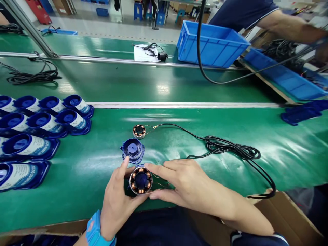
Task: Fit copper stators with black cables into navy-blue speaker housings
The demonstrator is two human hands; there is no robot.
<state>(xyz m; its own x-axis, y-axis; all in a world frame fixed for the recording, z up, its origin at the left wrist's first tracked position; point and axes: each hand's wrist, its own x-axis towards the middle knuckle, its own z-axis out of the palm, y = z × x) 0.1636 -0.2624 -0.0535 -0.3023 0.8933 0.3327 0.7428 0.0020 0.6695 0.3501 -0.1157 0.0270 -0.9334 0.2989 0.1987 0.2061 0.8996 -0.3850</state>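
A ring-shaped motor stator (140, 181) with copper windings sits at the mouth of a blue plastic housing, which is mostly hidden beneath it. My left hand (118, 194) is wrapped round the left side of this housing, its thumb and fingers closed. My right hand (179, 181) pinches the stator's rim between thumb and forefinger, and thin wires run out beneath that palm. Just beyond stands another blue housing (132, 150), open end up. Behind it lies a second stator (139, 131), its thin leads joined to a black cable (225, 145) coiled at the right.
Rows of labelled blue housings (69, 118) stand at the left. More blue housings (302, 112) lie at the far right. Behind the rail are a blue crate (212, 44), a cable bundle (33, 73) and a co-worker's arm (289, 25). A cardboard box (284, 218) is below the bench edge.
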